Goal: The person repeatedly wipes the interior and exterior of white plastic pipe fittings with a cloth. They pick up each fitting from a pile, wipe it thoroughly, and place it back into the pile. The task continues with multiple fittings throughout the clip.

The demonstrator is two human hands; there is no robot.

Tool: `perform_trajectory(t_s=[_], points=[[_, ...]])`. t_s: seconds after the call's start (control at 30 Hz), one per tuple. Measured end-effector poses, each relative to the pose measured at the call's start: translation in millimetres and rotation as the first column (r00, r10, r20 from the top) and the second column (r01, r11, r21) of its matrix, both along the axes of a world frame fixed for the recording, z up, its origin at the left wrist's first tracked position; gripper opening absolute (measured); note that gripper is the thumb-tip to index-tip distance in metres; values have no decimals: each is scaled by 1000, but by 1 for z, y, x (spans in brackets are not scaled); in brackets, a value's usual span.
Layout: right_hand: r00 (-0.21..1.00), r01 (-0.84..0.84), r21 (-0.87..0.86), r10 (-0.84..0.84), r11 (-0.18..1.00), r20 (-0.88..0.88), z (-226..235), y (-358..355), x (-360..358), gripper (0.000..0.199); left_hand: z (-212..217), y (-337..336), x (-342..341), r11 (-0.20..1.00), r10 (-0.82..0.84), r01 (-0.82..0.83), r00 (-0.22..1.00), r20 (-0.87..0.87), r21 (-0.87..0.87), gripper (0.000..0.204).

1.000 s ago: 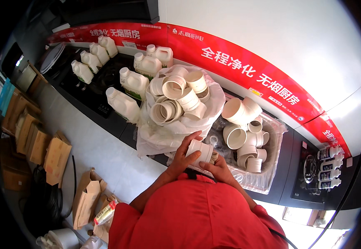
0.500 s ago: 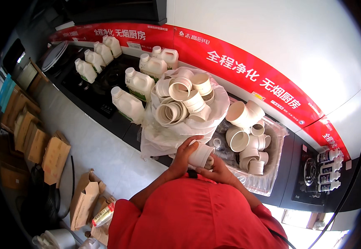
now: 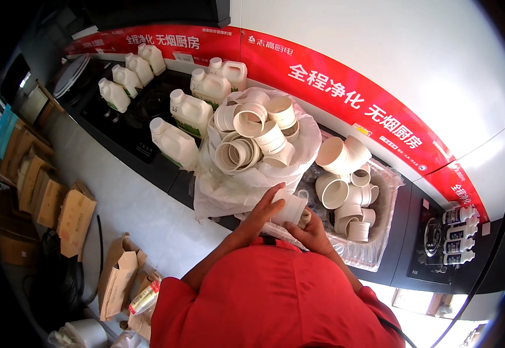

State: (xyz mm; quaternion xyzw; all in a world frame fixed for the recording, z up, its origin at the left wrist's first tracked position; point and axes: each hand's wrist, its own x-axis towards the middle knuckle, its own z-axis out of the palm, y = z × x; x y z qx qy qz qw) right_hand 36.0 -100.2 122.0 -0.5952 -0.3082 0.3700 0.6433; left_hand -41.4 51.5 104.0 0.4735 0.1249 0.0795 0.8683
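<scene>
In front of my chest I hold a white plastic pipe fitting (image 3: pixel 290 207) between both hands. My left hand (image 3: pixel 258 214) wraps its left side, thumb on top. My right hand (image 3: pixel 313 235) grips its lower right end, thumb pressed near the rim; a small brownish thing beside those fingers is too unclear to name. Just beyond stands a white plastic sack (image 3: pixel 229 194) heaped with several white pipe fittings (image 3: pixel 271 138). To the right, a plastic-lined sink (image 3: pixel 384 223) holds more white elbows and couplings (image 3: pixel 332 191).
White jugs (image 3: pixel 174 144) stand left of the sack, on and beside a black gas hob (image 3: pixel 127 130). At the counter's right end, small bottles (image 3: pixel 460 234) line up by another hob (image 3: pixel 429 255). Opened cardboard boxes (image 3: pixel 119 278) lie on the floor at left.
The fitting has shifted slightly right and up, and its angle has turned a little. Both hands have moved with it, and my right thumb now lies over its lower edge.
</scene>
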Motion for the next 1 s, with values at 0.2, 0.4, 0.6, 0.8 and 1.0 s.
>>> perform_trajectory(t_s=[0.2, 0.4, 0.6, 0.8, 1.0], points=[[971, 233, 9, -232, 972, -61, 5, 0, 3, 41, -8, 15, 6, 906, 179, -184, 983, 50, 381, 33], [973, 231, 26, -230, 973, -25, 0, 6, 7, 39, -5, 10, 9, 792, 159, -226, 973, 167, 567, 20], [973, 233, 19, -233, 972, 7, 0, 5, 7, 38, -10, 11, 12, 798, 95, -167, 984, 153, 579, 17], [977, 210, 23, -209, 977, -36, 5, 5, 7, 41, -12, 15, 13, 882, 11, -39, 998, 62, 469, 19], [976, 213, -15, -212, 977, 43, -8, 6, 11, 37, -16, 21, 17, 917, 88, -104, 994, 58, 386, 29]])
